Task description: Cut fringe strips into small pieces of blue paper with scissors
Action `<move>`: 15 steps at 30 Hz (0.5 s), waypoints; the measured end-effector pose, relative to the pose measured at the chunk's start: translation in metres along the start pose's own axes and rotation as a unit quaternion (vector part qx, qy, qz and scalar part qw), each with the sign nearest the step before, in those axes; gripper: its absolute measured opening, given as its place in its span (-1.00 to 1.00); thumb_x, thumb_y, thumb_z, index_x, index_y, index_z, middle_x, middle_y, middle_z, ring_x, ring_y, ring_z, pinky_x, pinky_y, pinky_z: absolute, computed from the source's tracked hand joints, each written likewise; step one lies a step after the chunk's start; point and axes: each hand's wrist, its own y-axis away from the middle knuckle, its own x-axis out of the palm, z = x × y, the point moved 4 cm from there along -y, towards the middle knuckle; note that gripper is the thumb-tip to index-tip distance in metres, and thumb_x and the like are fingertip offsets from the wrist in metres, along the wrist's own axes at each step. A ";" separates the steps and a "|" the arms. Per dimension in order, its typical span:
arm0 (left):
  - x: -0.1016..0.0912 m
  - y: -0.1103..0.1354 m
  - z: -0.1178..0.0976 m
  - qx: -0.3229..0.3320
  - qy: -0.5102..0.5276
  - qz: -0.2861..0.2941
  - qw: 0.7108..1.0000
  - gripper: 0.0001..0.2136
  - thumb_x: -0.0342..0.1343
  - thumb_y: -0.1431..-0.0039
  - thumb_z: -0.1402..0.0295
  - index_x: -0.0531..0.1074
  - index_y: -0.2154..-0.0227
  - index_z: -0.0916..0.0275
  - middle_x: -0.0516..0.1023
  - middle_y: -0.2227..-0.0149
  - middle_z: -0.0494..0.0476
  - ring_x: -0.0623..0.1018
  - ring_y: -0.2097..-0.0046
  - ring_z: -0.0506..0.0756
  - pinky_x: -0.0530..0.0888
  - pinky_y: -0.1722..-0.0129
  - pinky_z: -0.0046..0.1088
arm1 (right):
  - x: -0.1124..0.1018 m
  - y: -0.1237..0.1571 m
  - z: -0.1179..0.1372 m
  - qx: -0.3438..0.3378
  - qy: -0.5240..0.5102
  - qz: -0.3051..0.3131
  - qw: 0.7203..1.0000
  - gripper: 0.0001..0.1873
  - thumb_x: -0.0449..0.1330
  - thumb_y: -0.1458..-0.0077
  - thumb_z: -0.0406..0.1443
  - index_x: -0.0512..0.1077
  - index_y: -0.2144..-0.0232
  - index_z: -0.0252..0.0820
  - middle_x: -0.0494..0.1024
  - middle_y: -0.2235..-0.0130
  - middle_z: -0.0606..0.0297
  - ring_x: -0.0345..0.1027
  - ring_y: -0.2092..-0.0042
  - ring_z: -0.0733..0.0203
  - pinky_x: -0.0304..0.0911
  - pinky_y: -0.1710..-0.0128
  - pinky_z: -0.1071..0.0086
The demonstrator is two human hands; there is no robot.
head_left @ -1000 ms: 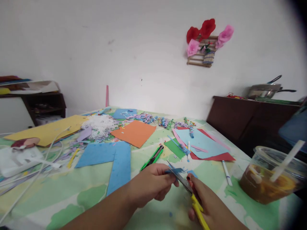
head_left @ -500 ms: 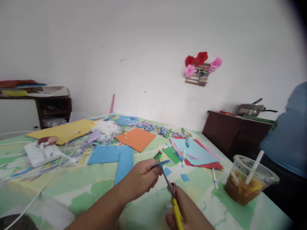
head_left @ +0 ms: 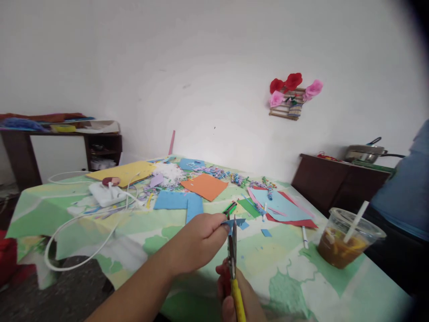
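My left hand [head_left: 204,239] pinches a small piece of blue paper [head_left: 237,222] between thumb and fingers. Wrapped round the handles of a pair of scissors [head_left: 232,257], one red and one yellow, is my right hand [head_left: 243,297]. The blades point away from me, slightly apart, and meet the blue paper just right of my left fingertips. Behind it lie a green pen or cutter [head_left: 230,208] and a small blue scrap [head_left: 266,233]. An L-shaped arrangement of blue paper [head_left: 172,200] rests left of my hands.
A plastic cup [head_left: 348,239] of brown drink with a straw stands at the right. Stacked sheets [head_left: 284,205], an orange sheet [head_left: 206,186] and shredded paper [head_left: 169,174] cover the back. A white cable [head_left: 50,250] loops over the left edge. A person [head_left: 402,192] is at far right.
The view has turned left and shows more of the table's left side. The scissors have swung more upright, with their blades now around the blue paper's edge.
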 end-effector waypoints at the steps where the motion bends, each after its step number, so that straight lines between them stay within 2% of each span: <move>1: -0.001 0.001 -0.001 0.002 -0.004 0.000 1.000 -0.77 -0.24 -0.13 0.37 0.08 0.63 0.23 0.15 0.60 -0.08 0.19 0.51 -0.04 0.10 0.52 -0.54 | 0.003 0.000 0.003 -0.002 0.001 -0.007 1.000 -0.43 -0.19 0.00 0.10 0.19 0.12 -0.15 0.42 0.43 0.24 0.32 0.44 0.18 0.23 0.48 0.39; 8: -0.007 0.006 -0.008 0.011 -0.033 -0.009 0.999 -0.79 -0.23 -0.09 0.41 0.05 0.64 0.23 0.12 0.62 -0.09 0.16 0.53 -0.04 0.08 0.55 -0.53 | 0.014 0.001 0.014 -0.007 0.059 -0.084 0.995 -0.58 -0.10 -0.03 0.00 0.25 0.21 -0.15 0.40 0.53 0.33 0.33 0.49 0.20 0.23 0.48 0.41; 12: -0.006 0.007 -0.011 0.023 -0.026 -0.007 0.999 -0.80 -0.23 -0.08 0.41 0.04 0.64 0.23 0.11 0.63 -0.09 0.15 0.54 -0.05 0.09 0.56 -0.54 | 0.011 0.003 0.010 -0.012 0.065 -0.107 0.992 -0.48 -0.10 0.02 0.07 0.26 0.22 -0.21 0.44 0.41 0.19 0.37 0.42 0.14 0.26 0.46 0.38; 15: -0.002 0.007 -0.012 0.041 -0.018 0.003 0.999 -0.80 -0.22 -0.08 0.42 0.05 0.63 0.23 0.12 0.62 -0.09 0.16 0.54 -0.05 0.09 0.56 -0.54 | 0.006 0.006 0.000 -0.009 0.081 -0.121 0.989 -0.46 -0.06 0.04 0.05 0.27 0.19 -0.25 0.46 0.37 0.11 0.39 0.39 0.06 0.28 0.47 0.33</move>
